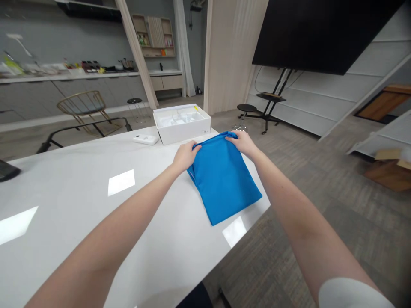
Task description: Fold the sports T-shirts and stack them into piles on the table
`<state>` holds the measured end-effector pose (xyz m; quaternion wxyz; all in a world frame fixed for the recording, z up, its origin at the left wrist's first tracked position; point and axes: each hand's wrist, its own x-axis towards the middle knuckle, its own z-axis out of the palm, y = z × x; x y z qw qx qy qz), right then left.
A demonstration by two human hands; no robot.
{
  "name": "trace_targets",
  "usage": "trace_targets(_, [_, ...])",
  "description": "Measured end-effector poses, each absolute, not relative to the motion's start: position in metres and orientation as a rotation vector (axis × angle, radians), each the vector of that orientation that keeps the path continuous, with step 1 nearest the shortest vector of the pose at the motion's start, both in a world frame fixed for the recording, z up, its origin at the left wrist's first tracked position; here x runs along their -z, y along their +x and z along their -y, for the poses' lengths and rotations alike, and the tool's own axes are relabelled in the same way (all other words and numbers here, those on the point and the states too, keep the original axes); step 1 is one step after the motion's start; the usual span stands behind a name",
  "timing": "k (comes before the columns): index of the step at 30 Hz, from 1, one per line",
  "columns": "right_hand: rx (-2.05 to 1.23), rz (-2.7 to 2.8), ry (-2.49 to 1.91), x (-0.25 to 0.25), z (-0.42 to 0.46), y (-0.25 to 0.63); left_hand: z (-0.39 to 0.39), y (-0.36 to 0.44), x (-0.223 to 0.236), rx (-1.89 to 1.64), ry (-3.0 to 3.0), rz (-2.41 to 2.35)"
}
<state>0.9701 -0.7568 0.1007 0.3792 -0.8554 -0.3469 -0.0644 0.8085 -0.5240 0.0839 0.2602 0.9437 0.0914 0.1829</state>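
White glossy tabletop [80,205] carries a folded bright-blue cloth [223,179]; left hand [185,156] and right hand [244,142] pinch its twelve-o'clock edge, fingers curled shut.

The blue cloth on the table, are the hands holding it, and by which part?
Yes. The left hand and the right hand each grip a far corner of the folded blue cloth, which lies on the white table.

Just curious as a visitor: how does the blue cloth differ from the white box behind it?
The blue cloth lies flat and folded, held at its far edge by the left hand and right hand; the white box stands open, rigid and untouched. The cloth overhangs the table edge; the box sits farther in. Both rest on the table.
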Motion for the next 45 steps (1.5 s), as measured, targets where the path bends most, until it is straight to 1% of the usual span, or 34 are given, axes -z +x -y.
trace_targets(5, [0.146, 0.928, -2.246, -0.077, 0.727, 1.007, 0.498, 0.841, -0.050, -0.430, 2.570, -0.395])
trace_targets(10, [0.161, 0.949, -2.307, -0.053, 0.701, 1.034, 0.481, 0.863, -0.025, -0.426, 2.576, -0.482])
trace_targets(14, [0.136, 0.938, -2.359, -0.036, 0.685, 1.047, 0.468, 0.877, -0.011, -0.417, 2.576, -0.517])
trace_targets(20, [-0.049, 0.823, -2.565, -0.011, 0.675, 1.056, 0.451, 0.884, 0.010, -0.289, 2.470, -0.574])
trace_targets(25, [-0.020, 0.773, -2.643, -0.005, 0.671, 1.051, 0.454, 0.880, 0.015, -0.332, 2.450, -0.570])
trace_targets(28, [0.077, 0.728, -2.711, -0.006, 0.671, 1.039, 0.460, 0.871, 0.009, -0.496, 2.478, -0.535])
trace_targets(31, [0.305, 0.697, -2.760, -0.010, 0.671, 1.014, 0.467, 0.856, 0.000, -0.675, 2.542, -0.489])
trace_targets(34, [0.455, 0.826, -2.702, -0.015, 0.667, 0.979, 0.473, 0.836, -0.005, -0.759, 2.627, -0.389])
trace_targets(36, [0.427, 0.967, -2.638, -0.016, 0.664, 0.955, 0.475, 0.822, -0.005, -0.693, 2.700, -0.285])
trace_targets(40, [0.047, 1.148, -2.664, -0.014, 0.663, 0.917, 0.474, 0.788, 0.000, -0.320, 2.838, -0.108])
trace_targets(41, [0.017, 1.146, -2.683, -0.015, 0.664, 0.909, 0.473, 0.777, 0.000, -0.288, 2.849, -0.084])
trace_targets(44, [0.138, 1.109, -2.660, -0.019, 0.664, 0.880, 0.469, 0.737, -0.007, -0.353, 2.839, -0.053])
trace_targets(45, [0.128, 1.130, -2.632, -0.021, 0.662, 0.866, 0.467, 0.720, -0.010, -0.366, 2.826, -0.043])
